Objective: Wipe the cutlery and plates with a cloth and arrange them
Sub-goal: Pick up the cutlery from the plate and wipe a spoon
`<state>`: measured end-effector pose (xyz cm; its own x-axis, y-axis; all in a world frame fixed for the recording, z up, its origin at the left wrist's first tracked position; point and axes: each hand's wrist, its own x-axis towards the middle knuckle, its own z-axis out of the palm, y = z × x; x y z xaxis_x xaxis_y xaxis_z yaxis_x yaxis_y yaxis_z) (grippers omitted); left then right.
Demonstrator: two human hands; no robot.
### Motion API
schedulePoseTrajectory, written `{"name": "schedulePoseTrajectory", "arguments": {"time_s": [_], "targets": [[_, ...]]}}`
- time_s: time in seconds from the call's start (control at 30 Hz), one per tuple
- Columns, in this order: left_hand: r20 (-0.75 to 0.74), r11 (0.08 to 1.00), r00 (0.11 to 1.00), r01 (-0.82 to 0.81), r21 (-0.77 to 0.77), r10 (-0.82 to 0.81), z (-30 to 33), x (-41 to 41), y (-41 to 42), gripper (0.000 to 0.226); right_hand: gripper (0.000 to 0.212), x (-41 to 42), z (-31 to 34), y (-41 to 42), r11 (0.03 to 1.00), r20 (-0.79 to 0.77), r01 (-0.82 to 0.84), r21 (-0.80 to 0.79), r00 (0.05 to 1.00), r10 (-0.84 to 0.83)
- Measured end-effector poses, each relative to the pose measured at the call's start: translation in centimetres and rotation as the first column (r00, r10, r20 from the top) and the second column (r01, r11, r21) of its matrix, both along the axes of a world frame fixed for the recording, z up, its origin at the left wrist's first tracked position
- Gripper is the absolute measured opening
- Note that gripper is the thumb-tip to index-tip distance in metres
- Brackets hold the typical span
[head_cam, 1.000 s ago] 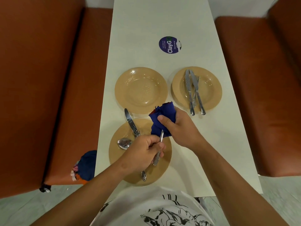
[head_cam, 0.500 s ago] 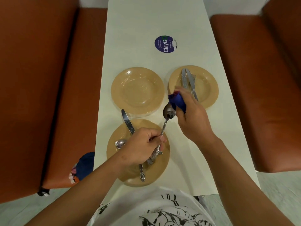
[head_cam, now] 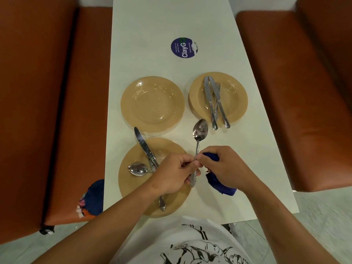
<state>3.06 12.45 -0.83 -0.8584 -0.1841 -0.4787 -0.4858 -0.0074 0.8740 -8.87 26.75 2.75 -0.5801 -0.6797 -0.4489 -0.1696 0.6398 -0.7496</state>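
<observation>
While the left hand [head_cam: 172, 173] pinches the spoon [head_cam: 198, 141], the right hand [head_cam: 225, 168] clutches the cloth [head_cam: 219, 184].

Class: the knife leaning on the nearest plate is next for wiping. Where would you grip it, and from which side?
Probably the blade end of the knife, from the table's left. It juts past the nearest plate rim, raised and clear; its handle runs under the left hand beside a spoon.

This looks like a restaurant or canteen booth: a long white table [head_cam: 171, 25] runs between two padded orange-brown bench seats [head_cam: 304, 92]. A round purple sticker [head_cam: 184, 47] reading "ClayGo" (a clean-as-you-go notice, its small print illegible) is stuck to the tabletop, and matching tan plates [head_cam: 152, 103] hold cutlery.
</observation>
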Motion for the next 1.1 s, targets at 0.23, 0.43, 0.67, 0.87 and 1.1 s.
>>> {"name": "schedulePoseTrajectory", "arguments": {"time_s": [0.23,0.43,0.67,0.87,1.1], "targets": [[0.051,0.998,0.998,0.041,0.037,-0.043,-0.8,-0.6,1.4,0.023,0.026,-0.9,-1.2,1.1,0.999,0.073,0.033,0.033,0.997,-0.036],[0.066,0.998,0.996,0.059,0.014,-0.059,-1.2,-0.9,1.7,0.022,0.033,-1.7,-1.9,1.0,0.999,0.097,0.007,0.051,0.995,-0.012],[0.107,0.999,0.994,0.023,-0.028,-0.020,-1.6,0.2,0.1,0.011,0.029,-3.6,-4.0,1.1,0.967,-0.033,-0.010,0.253,0.999,0.019],[0.101,0.997,0.993,-0.065,-0.031,0.068,-1.6,1.2,-1.7,0.010,0.025,-4.2,-5.7,0.9,0.930,-0.085,0.000,0.368,0.996,0.033],[0.079,0.986,0.983,-0.166,-0.025,0.168,-1.5,1.9,-2.9,0.011,0.038,-3.9,-7.6,0.8,0.878,-0.167,0.087,0.470,0.986,-0.008]]}}
